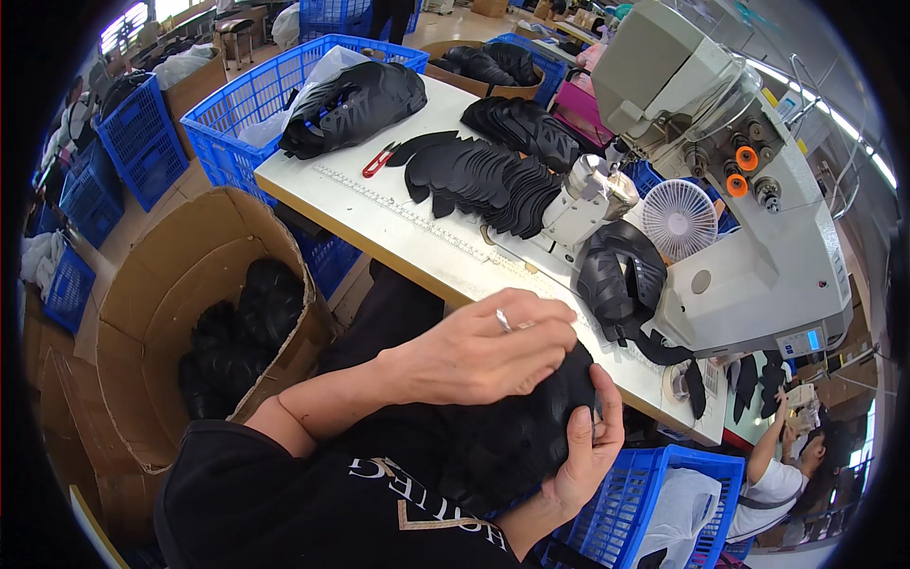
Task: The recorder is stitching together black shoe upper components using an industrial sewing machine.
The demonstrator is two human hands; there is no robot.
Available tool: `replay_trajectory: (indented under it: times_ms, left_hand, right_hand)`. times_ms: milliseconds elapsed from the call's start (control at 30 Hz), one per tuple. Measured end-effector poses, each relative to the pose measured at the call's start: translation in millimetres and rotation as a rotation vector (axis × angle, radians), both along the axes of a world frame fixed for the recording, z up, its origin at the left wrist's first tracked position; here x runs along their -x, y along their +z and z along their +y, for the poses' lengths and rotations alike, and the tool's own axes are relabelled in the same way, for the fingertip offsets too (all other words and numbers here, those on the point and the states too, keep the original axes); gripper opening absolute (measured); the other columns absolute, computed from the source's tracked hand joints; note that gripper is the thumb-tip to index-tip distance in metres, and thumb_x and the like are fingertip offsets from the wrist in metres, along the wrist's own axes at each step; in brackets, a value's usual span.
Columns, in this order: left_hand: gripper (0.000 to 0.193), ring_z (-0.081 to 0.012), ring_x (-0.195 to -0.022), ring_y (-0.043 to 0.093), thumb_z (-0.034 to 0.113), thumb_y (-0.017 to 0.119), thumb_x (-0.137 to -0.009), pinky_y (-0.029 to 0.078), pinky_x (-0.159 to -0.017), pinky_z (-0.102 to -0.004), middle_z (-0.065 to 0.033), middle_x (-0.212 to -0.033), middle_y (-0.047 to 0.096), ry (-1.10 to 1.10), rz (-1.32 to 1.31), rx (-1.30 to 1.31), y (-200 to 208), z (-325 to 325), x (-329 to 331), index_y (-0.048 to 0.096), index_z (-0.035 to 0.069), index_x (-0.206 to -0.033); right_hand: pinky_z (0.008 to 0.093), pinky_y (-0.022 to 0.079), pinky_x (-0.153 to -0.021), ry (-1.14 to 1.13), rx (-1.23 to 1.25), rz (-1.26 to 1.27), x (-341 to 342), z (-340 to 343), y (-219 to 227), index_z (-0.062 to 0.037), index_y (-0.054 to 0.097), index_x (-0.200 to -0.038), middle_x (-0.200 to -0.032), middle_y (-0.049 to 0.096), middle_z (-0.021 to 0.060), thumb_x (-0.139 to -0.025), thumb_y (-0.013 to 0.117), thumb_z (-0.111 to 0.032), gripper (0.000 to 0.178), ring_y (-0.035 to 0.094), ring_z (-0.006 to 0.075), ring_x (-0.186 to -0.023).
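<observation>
A black shoe upper [517, 431] rests against my lap, in front of the white sewing table. My right hand [583, 450] grips its right edge, thumb on the near face and fingers along the side. Above its top edge is my left hand [493, 346], with a ring on one finger. Its fingers are curled and pinched together; what they hold, if anything, is hidden. Beyond my hands, another black upper [621, 275] lies beside the post of the sewing machine [739, 275].
Stacked black pieces [488, 180] and red thread snips [381, 159] lie on the table [322, 194]. A cardboard box [142, 284] holding black uppers stands left. Blue crates [616, 503] flank the table; a white fan [680, 220] stands behind the machine. A person [777, 484] works at right.
</observation>
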State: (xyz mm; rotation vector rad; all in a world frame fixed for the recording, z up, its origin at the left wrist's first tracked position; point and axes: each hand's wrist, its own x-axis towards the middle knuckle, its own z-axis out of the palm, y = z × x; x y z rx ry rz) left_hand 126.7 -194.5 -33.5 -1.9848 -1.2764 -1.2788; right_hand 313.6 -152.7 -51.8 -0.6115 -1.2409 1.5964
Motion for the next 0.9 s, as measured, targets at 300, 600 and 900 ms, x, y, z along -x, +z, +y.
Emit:
replay_trajectory:
  times_ms: [300,600,900]
  left_hand:
    - [0.023,-0.0270,-0.101,0.061,0.019,0.081,-0.072,0.046,-0.088,-0.0356,-0.0038,-0.101,0.067,0.093,-0.202,-0.059,4,-14,24,0.073,0.009,-0.092]
    - [0.015,-0.0274,-0.105,0.060,0.013,0.078,-0.077,0.045,-0.091,-0.0372,-0.0077,-0.105,0.065,-0.208,-0.446,0.090,-10,3,6,0.066,0.007,-0.083]
    - [0.023,-0.0127,-0.104,0.057,0.014,0.054,-0.100,0.043,-0.094,-0.0276,-0.0138,-0.121,0.060,-0.481,-0.922,0.455,-8,-7,11,0.056,-0.002,-0.117]
  right_hand:
    - [0.0274,0.050,-0.093,0.025,0.036,0.090,-1,7,-1,0.0098,0.053,-0.129,-0.112,0.068,0.0164,-0.089,0.073,-0.020,0.053,0.067,0.0176,-0.097]
    - [0.0321,0.047,-0.099,0.106,0.028,0.127,-9,14,-16,0.0106,0.051,-0.129,-0.129,0.057,0.0192,-0.095,0.064,-0.033,0.057,0.061,0.0220,-0.113]
    - [0.0469,0.031,-0.116,0.496,0.183,0.781,-21,52,-53,-0.0137,0.048,-0.143,-0.149,0.045,0.0108,-0.106,0.037,-0.036,0.045,0.042,0.0288,-0.137]
